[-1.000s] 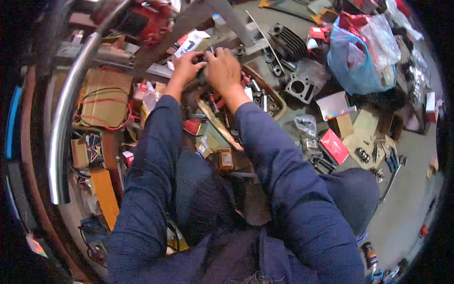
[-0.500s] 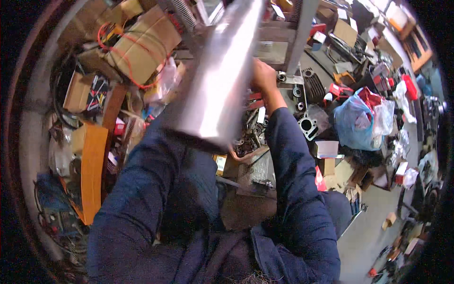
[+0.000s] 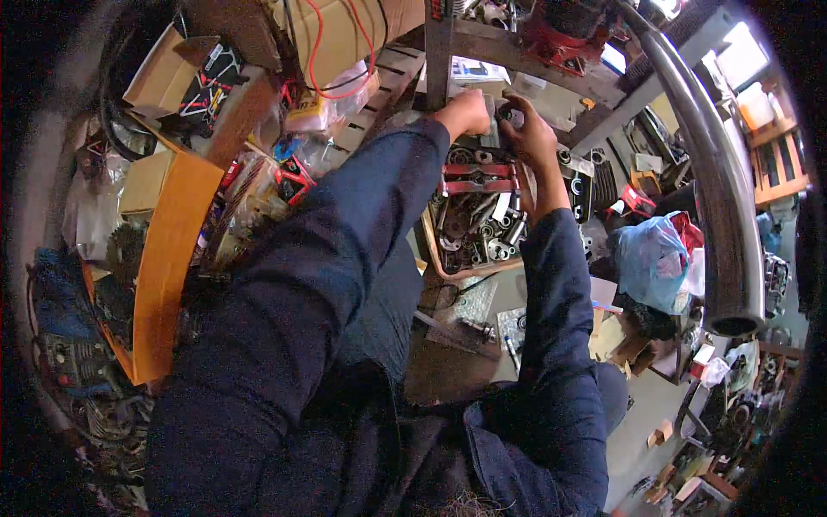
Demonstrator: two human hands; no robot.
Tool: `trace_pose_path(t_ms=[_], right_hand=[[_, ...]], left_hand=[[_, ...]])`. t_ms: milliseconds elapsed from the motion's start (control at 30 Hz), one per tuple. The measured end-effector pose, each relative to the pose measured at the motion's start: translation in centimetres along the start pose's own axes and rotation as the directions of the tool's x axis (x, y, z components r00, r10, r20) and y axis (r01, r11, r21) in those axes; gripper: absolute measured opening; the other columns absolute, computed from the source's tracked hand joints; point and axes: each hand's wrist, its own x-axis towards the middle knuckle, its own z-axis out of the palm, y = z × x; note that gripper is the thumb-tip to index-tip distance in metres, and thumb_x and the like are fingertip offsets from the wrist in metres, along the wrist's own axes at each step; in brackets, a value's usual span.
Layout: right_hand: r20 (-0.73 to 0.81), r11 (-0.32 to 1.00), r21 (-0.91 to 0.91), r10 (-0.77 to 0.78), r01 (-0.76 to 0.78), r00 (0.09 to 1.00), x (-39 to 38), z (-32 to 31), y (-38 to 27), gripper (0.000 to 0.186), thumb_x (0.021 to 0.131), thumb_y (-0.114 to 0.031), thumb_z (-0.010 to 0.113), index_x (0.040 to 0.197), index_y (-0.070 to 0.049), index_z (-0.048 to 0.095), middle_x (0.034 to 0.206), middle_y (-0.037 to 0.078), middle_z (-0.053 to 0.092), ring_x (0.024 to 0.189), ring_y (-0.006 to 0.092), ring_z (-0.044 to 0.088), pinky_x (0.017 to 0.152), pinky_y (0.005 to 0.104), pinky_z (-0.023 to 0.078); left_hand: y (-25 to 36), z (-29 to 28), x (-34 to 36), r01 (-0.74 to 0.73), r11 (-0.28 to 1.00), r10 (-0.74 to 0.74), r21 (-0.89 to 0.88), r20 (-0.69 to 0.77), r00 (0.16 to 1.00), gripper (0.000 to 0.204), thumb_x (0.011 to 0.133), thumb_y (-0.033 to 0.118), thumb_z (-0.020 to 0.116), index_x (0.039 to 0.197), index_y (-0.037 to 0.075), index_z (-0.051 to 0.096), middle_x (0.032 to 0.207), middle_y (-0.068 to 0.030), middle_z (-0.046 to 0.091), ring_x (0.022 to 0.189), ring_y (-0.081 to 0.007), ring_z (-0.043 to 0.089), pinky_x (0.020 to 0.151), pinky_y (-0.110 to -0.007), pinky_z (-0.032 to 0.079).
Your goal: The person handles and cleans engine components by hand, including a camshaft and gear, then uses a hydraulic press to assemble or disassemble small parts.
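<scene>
Here, the person's two hands work close together at the top of the middle. The right hand (image 3: 532, 138) has its thumb and fingers closed about a small round part (image 3: 516, 119). The left hand (image 3: 468, 112) is curled, its knuckles up, beside a grey piece (image 3: 491, 122) that sits between the two hands; whether its fingers grip that piece I cannot tell. Dark blue sleeves (image 3: 310, 233) cover both arms.

Just below the hands lies a tan-rimmed tray (image 3: 465, 274) crowded with metal parts, among them a red metal piece (image 3: 479, 178) lying crosswise near the far end. Nearer the person, bubble wrap (image 3: 475, 300) lies below the tray. To the right of the right hand stands a dark finned block (image 3: 610, 183), and beyond it slumps a blue plastic bag (image 3: 648, 269). A metal tube (image 3: 717, 172) slants down on that side, its open end toward the person. On the left are an orange panel (image 3: 177, 267), an open cardboard box (image 3: 159, 79) with small items in it, and a red cable (image 3: 330, 43) looped over a larger carton (image 3: 398, 19).
</scene>
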Motion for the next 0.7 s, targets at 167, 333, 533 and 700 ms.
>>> trace_pose_path(t_ms=[167,333,533,700], right_hand=[[0.01,0.997,0.043,-0.062,0.061,0.998,0.3,0.1,0.8,0.054,0.078,-0.035,0.071,0.129,-0.025,0.054,0.111,0.012,0.068,0.092,0.0338,0.067,0.083,0.0419,0.051],[0.008,0.991,0.066,-0.12,0.12,0.993,0.6,0.0,1.1,0.054,0.079,-0.034,0.071,0.13,-0.025,0.054,0.115,0.011,0.067,0.099,0.0336,0.066,0.085,0.0416,0.051],[0.069,0.997,0.053,-0.053,0.049,0.996,0.5,-0.1,1.2,0.054,0.079,-0.033,0.071,0.13,-0.025,0.054,0.116,0.011,0.066,0.103,0.0337,0.064,0.087,0.0417,0.051],[0.038,0.99,0.058,-0.13,0.128,0.991,0.4,-0.1,1.2,0.053,0.078,-0.032,0.071,0.127,-0.023,0.055,0.115,0.012,0.066,0.104,0.0328,0.064,0.087,0.0413,0.051]], left_hand=[[-1.4,1.5,1.8,-0.039,0.999,0.04,-0.012,0.109,0.993,0.045,0.064,0.02,0.075,0.104,0.0,0.067,0.104,-0.0225,0.068,0.098,-0.0357,0.066,0.086,-0.041,0.052],[-2.4,1.8,2.6,-0.083,0.995,0.09,-0.046,0.181,0.979,0.051,0.063,0.02,0.075,0.109,0.003,0.065,0.107,-0.0196,0.067,0.099,-0.0357,0.065,0.086,-0.04,0.052],[-2.0,0.8,1.6,-0.02,0.993,0.028,-0.117,0.067,0.997,0.07,0.06,0.018,0.077,0.126,0.004,0.057,0.117,-0.0189,0.065,0.103,-0.0334,0.063,0.088,-0.039,0.052],[-1.6,-0.1,1.1,0.115,0.961,-0.08,-0.251,0.147,0.986,0.08,0.063,0.007,0.071,0.139,0.005,0.044,0.117,-0.0208,0.064,0.101,-0.0334,0.064,0.087,-0.039,0.052]])
